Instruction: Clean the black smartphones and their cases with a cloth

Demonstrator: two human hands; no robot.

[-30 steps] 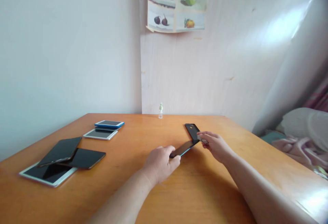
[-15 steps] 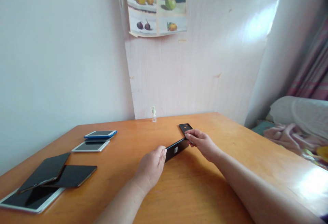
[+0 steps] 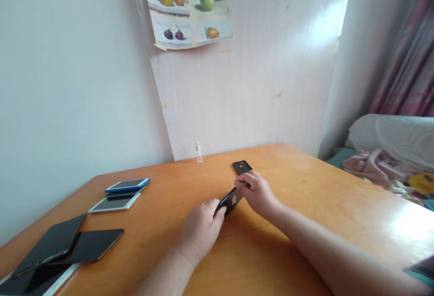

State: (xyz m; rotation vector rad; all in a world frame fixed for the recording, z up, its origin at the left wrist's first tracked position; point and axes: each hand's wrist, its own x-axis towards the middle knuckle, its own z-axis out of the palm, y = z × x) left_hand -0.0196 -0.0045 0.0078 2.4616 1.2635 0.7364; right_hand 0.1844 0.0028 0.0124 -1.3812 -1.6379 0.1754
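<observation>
A black phone [image 3: 232, 202] is held tilted above the table, with a small pale label on the side facing me. My left hand [image 3: 203, 223] wraps round its near left end, thumb along the front. At the far right end, my right hand [image 3: 255, 192] has its fingers bent and closed over the corner; its fingertips are partly hidden. Just behind my right hand a black phone case [image 3: 241, 166] with cut-out holes lies on the table, its near end covered by the hand.
On the left of the wooden table [image 3: 162, 251] lie a blue-edged phone [image 3: 127, 185] on a white tablet [image 3: 115, 203], and a black tablet [image 3: 50, 244] overlapping another dark tablet [image 3: 95, 246]. A small clear pump bottle [image 3: 199, 153] stands by the wall.
My view has shifted slightly to the right. The phone now slants more steeply, and my right hand has turned and moved further over its far end. My left hand keeps its hold.
</observation>
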